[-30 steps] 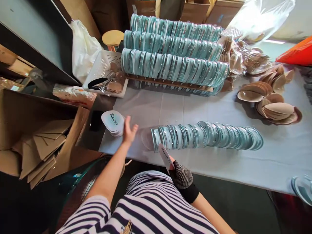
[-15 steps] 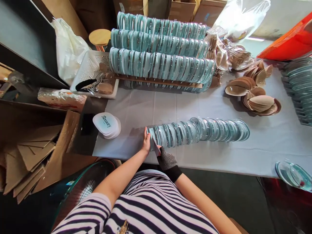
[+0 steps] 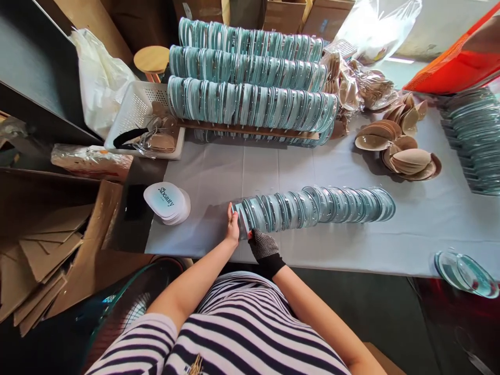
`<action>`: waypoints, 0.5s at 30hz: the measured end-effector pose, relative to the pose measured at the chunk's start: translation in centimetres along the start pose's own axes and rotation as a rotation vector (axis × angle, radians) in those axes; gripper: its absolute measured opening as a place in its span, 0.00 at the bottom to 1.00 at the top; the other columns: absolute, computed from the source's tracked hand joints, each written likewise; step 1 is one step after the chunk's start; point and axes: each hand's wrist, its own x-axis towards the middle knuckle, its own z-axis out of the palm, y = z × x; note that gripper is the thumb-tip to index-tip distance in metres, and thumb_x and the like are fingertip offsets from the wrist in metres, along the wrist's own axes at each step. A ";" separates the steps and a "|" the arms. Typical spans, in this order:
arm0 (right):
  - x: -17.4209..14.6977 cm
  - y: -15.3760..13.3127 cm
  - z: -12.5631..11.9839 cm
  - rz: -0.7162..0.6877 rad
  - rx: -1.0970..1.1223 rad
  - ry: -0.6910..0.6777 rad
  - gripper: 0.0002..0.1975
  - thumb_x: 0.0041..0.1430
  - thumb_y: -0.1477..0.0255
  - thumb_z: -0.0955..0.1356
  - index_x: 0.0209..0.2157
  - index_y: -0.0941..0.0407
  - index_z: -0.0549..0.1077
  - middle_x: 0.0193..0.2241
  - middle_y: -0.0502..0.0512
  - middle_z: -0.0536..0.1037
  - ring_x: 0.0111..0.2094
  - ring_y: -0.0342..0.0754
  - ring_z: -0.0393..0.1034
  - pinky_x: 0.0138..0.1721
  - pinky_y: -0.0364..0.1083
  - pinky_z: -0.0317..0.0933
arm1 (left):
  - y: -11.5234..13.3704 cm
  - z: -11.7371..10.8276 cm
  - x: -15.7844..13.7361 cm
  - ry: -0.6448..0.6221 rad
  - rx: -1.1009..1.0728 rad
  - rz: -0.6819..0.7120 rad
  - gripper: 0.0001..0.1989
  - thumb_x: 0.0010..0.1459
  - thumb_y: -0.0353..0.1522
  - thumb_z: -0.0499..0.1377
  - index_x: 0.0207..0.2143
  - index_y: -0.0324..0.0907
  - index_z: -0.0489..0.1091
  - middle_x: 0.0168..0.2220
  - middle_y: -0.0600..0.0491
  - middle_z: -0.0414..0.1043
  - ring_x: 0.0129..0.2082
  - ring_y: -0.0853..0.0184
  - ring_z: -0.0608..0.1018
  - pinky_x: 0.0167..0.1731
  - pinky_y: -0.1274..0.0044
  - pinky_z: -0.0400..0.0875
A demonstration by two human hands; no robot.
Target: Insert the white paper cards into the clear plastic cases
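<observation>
**Both hands at the near end of the clear-case row**

Closest in, striped shirt (image 3: pixel 234 333) fills the bottom of frame, both forearms reaching forward over the table edge. Left hand (image 3: pixel 233 227), bare, lies flat against the left end of the row of clear cases (image 3: pixel 312 207), fingers extended and pressed on the end case, not wrapped round anything. Right hand (image 3: pixel 262 245), in a dotted dark glove, sits just beside it at the row's near-left corner, fingertips touching the first cases; whether it pinches one I cannot tell. Hands are close together, nearly touching, the row's end between them.

The row lies on the grey tablecloth (image 3: pixel 429 229), cases overlapping like fallen dominoes, running from the hands toward the right. Left of the hands, near the table's left edge, a small stack of white printed cards (image 3: pixel 166 201) with dark lettering on top. Further left, off the table, flattened cardboard pieces (image 3: pixel 42 250) in a box. At the right near edge, a couple of loose clear cases (image 3: pixel 464 272).

Mid-table right: a heap of beige pads (image 3: pixel 402 151), cup-shaped, some nested. Far right edge, more stacked cases (image 3: pixel 476 140) under an orange basket (image 3: pixel 453 67).

Far side: three long tiers of filled teal cases (image 3: pixel 250 78) on wooden boards. Left of them a white perforated basket (image 3: pixel 136 112) holding pads and a black handle, then a white plastic bag (image 3: pixel 97 78) and a round wooden stool (image 3: pixel 151 57). Behind, cardboard boxes (image 3: pixel 285 13) and a clear bag (image 3: pixel 375 31).
</observation>
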 end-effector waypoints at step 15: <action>2.5 -1.1 1.3 0.037 0.109 -0.178 0.12 0.64 0.78 0.60 0.43 0.59 0.74 0.41 0.68 0.79 0.44 0.56 0.75 0.43 0.52 0.66 | 0.2 0.6 -0.1 0.009 0.111 0.038 0.30 0.65 0.37 0.47 0.68 0.47 0.45 0.65 0.49 0.58 0.60 0.69 0.67 0.57 0.78 0.61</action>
